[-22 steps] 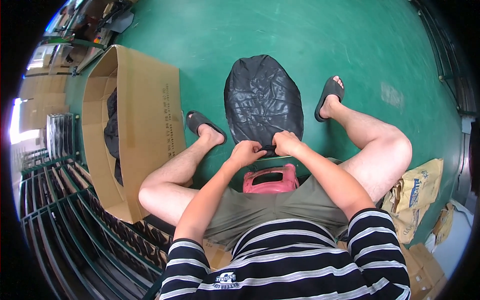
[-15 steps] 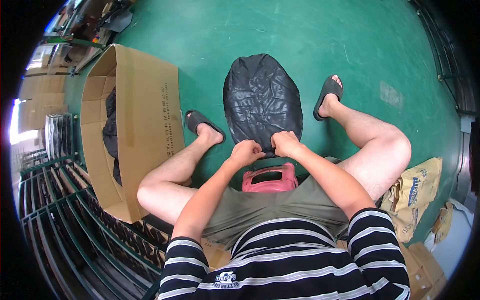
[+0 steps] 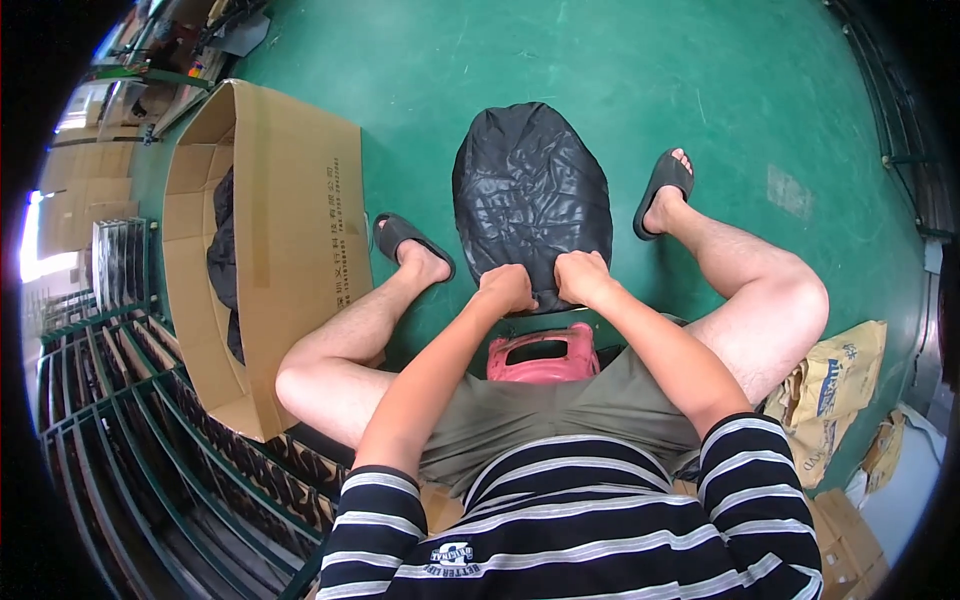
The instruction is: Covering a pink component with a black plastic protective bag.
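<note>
A stuffed black bag (image 3: 530, 190) with a shiny, wrinkled skin lies on the floor between my feet, its rounded end away from me. At its near edge my left hand (image 3: 509, 287) is closed on the black material. Close beside it, my right hand (image 3: 584, 277) grips the same edge a little to the right. A short piece of the edge shows between the two fists; most fingertips are hidden beneath the hands.
A pink plastic stool (image 3: 545, 356) with a slot is under me. At left stands an open cardboard box (image 3: 300, 240) holding black material (image 3: 223, 250), beside green metal racks (image 3: 130, 420). Brown paper sacks (image 3: 832, 395) lie at right on the green floor (image 3: 660, 80).
My left hand has shifted right and forward along the bag's edge, and my right hand slightly forward. Both fists now sit higher over the edge, covering more of it.
</note>
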{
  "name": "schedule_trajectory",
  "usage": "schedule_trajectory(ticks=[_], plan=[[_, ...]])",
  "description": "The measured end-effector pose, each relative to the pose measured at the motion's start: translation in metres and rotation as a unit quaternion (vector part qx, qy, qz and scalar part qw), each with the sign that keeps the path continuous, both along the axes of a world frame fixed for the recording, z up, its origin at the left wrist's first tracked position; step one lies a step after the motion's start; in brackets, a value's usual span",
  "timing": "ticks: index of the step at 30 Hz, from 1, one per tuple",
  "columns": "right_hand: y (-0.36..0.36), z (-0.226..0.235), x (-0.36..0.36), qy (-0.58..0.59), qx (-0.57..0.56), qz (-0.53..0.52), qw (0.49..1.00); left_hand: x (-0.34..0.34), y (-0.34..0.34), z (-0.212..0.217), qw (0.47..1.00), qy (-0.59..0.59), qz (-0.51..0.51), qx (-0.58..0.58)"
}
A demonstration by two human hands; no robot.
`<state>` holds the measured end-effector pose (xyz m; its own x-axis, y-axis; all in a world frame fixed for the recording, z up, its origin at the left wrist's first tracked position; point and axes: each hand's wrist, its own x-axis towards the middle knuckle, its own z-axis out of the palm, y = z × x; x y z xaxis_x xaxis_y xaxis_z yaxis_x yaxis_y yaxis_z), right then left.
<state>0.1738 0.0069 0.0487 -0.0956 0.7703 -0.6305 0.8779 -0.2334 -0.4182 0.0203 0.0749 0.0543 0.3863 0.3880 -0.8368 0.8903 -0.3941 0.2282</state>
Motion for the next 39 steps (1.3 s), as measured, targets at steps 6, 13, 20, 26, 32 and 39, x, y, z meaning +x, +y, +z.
schedule_trajectory(ticks=[6, 13, 20, 26, 32, 39], plan=[[0.0, 0.0, 0.0, -0.031, 0.011, 0.005, 0.999, 0.01, -0.002, 0.003, 0.997, 0.015, -0.068, 0.038], [0.008, 0.004, 0.003, -0.023, -0.026, -0.007, 0.999, -0.036, -0.055, 0.01, 0.883, -0.357, -0.105, 0.286], [0.006, -0.009, 0.001, -0.044, 0.013, -0.009, 0.999, -0.056, -0.084, -0.002, 0.911, -0.253, -0.231, 0.229], [0.002, -0.004, 0.004, -0.05, 0.033, 0.012, 0.998, -0.037, -0.086, -0.005, 0.942, -0.21, -0.192, 0.178], [0.017, 0.034, 0.011, 0.028, -0.077, 0.062, 0.995, -0.025, -0.08, -0.007, 0.951, -0.192, -0.188, 0.149], [0.009, 0.028, 0.01, 0.013, -0.188, 0.112, 0.976, -0.016, -0.064, 0.005, 0.962, -0.182, -0.172, 0.111]])
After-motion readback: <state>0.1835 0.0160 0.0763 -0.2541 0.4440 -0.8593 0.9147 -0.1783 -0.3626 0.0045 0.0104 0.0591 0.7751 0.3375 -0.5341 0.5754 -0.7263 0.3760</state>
